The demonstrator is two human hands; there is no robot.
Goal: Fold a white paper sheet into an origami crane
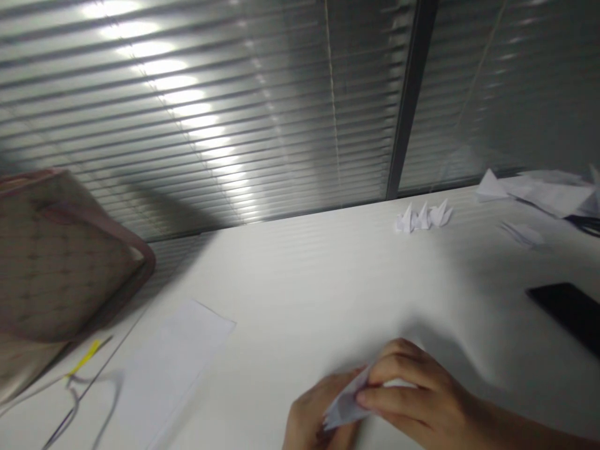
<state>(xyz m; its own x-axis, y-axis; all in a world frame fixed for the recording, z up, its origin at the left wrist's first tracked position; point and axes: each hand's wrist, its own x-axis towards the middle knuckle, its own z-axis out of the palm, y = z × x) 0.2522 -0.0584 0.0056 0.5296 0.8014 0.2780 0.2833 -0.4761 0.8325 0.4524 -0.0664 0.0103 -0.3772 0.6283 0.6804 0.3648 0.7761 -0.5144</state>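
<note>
A small folded piece of white paper (pixel 347 400) is between my two hands at the bottom of the view, right of centre. My left hand (pixel 312 409) is wrapped round its lower left side, with part of the fingers hidden behind the paper. The thumb and fingers of my right hand (pixel 412 387) pinch its upper right edge. Farther back on the white table (pixel 290 281) stands a short row of folded paper figures (pixel 423 217) with pointed tips.
A flat white sheet (pixel 173 369) lies at the left, near a patterned bag (pixel 65 262) and a cable with a yellow tie (pixel 84 359). At the right are a black phone (pixel 569 312), small folded papers (pixel 522 234) and a paper pile (pixel 544 190). Blinds (pixel 281 112) rise behind.
</note>
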